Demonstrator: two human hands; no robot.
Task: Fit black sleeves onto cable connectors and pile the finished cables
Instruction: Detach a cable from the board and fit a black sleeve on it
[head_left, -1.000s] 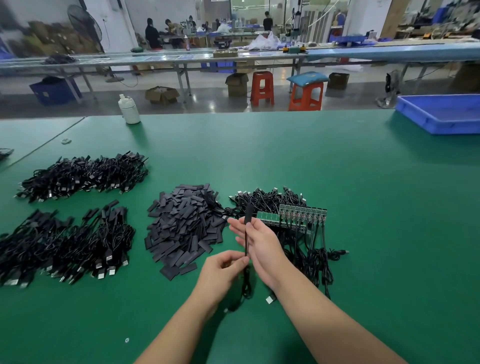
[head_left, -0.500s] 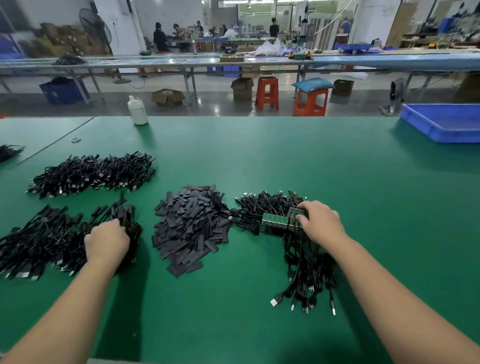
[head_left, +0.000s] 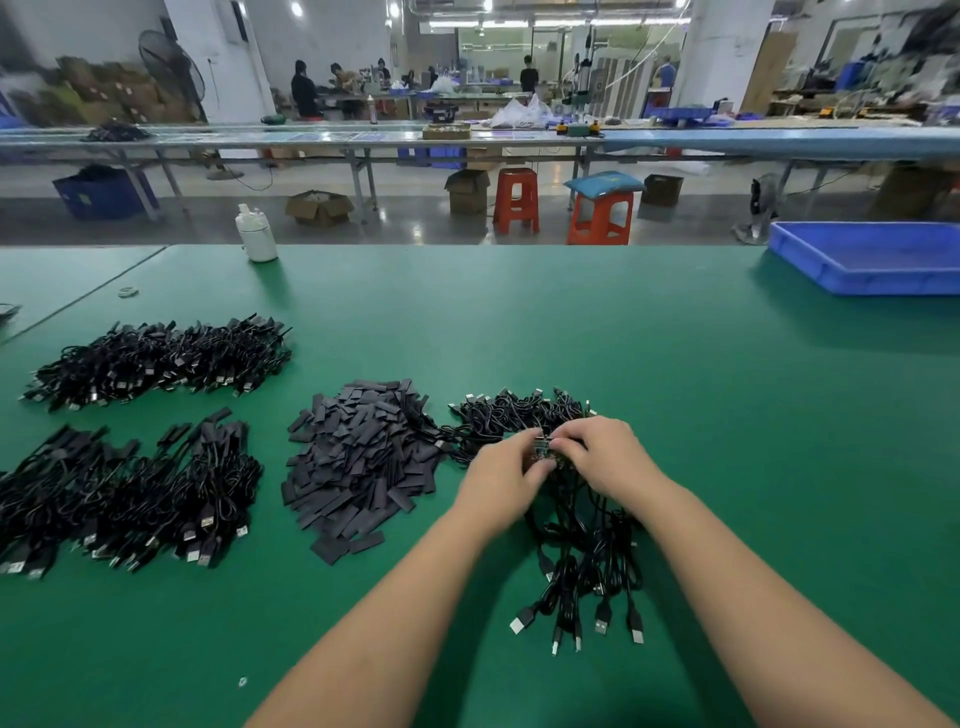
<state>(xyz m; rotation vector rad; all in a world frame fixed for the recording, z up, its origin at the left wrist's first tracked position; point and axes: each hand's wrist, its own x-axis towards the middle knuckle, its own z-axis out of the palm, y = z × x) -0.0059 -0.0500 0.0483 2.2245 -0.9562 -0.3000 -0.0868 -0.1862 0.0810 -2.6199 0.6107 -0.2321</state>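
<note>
- On the green surface (head_left: 675, 415), toward the near middle, both hands meet over a bundle of black cables (head_left: 582, 540).
- The left hand (head_left: 501, 480) has its fingers curled in around a small part at the top of the bundle; the part itself is mostly hidden and blurred, so what it is cannot be told.
- The right hand (head_left: 605, 452) comes in from the other side, its fingers bent down onto that same spot, touching the left fingertips.
- Below the hands the bundle's cables fan toward the near edge, ending in USB plugs (head_left: 600, 623) that lie flat on the surface.
- Just behind the hands lies a tangle of more black cables (head_left: 519, 413).
- Beside that tangle, to the left, sits a heap of flat black sleeves (head_left: 358, 457), touching the tangle at its right edge.
- Farther left, two piles of sleeved cables rest apart from each other: a near pile (head_left: 130, 504) and a far pile (head_left: 161, 361).
- At the far edge stands a white bottle (head_left: 255, 234); at the far right, a blue tray (head_left: 872, 260).
</note>
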